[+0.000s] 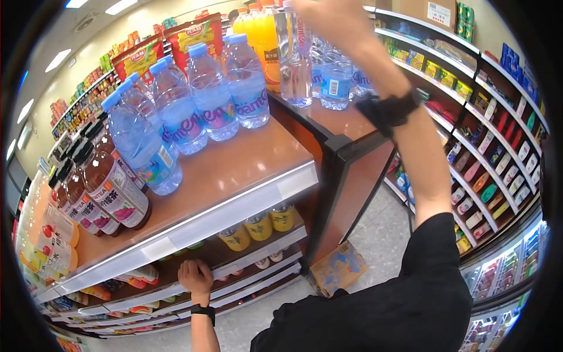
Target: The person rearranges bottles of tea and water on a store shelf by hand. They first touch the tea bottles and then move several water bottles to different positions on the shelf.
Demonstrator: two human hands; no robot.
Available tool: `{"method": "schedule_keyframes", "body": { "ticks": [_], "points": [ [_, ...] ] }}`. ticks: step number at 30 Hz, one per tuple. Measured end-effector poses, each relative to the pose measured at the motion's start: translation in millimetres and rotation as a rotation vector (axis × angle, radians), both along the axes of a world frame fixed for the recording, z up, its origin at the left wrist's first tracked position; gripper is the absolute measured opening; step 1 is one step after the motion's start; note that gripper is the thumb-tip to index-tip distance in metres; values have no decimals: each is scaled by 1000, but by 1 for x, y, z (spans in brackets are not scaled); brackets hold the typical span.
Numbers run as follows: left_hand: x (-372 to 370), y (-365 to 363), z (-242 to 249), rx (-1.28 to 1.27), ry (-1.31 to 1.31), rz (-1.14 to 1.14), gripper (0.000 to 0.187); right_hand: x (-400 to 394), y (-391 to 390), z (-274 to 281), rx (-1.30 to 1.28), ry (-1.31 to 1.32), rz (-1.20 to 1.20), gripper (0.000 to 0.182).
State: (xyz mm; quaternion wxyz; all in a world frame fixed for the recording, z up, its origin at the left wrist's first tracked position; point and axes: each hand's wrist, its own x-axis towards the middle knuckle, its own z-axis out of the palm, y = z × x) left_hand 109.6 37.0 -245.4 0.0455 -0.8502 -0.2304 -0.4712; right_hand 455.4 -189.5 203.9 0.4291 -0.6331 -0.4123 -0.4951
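My right hand (337, 23) reaches across at the top right, its fingers closed around the top of a clear water bottle (295, 67). That bottle stands upright at the end of the display, and the hand hides its cap. Beside it are more water bottles (336, 85) and orange juice bottles (263, 38). Lower down, my left hand (195, 276) is at the edge of a lower shelf, fingers curled and nothing visible in them. Blue-capped water bottles (214, 105) fill the upper shelf (252, 155) in rows.
Dark tea bottles (111, 185) and pale drink bottles (47, 229) stand to the left. Yellow cans (258, 227) sit on the shelf below. A cardboard box (339, 268) lies on the floor near the display's dark end panel (352, 193). Stocked racks (487, 141) curve along the right.
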Motion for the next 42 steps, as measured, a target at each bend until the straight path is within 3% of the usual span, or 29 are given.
{"method": "schedule_keyframes", "body": {
  "ticks": [1,2,3,4,5,6,7,9,13,23,26,29,31,42],
  "points": [
    [-1,-1,2,-11,-7,5,20,42,-14,-4,-77,-213,-158,39],
    [-1,-2,4,-4,-3,3,19,75,-30,-8,-287,-97,-238,51],
    [1,-2,4,5,-1,-2,19,85,-40,-20,-250,-77,-318,62],
    [2,-2,3,0,-10,0,19,105,-48,-29,-416,160,-495,67],
    [1,-1,2,-5,6,-2,18,122,-55,-39,-536,285,-511,70],
    [-1,0,1,-7,24,3,16,133,-63,-44,-671,396,-330,79],
    [-1,0,2,-5,21,21,16,132,-64,-56,-615,478,-264,89],
    [-1,0,4,-17,5,-33,13,131,-60,-74,-442,606,-62,93],
    [-2,2,1,-9,-2,-37,10,115,-52,-78,-434,646,-49,95],
    [-1,1,0,-30,9,-8,11,63,-53,-60,-423,396,-243,82],
    [-1,-1,4,-41,23,-5,11,18,-54,-36,-362,294,-97,76],
    [-1,0,2,-21,11,-4,10,-1,-40,-32,-328,184,82,82],
    [0,0,2,-23,19,-3,10,-22,-24,-31,-454,375,351,77],
    [0,-1,2,-12,-13,5,11,-85,74,-55,-757,474,500,92]
  ]
}}
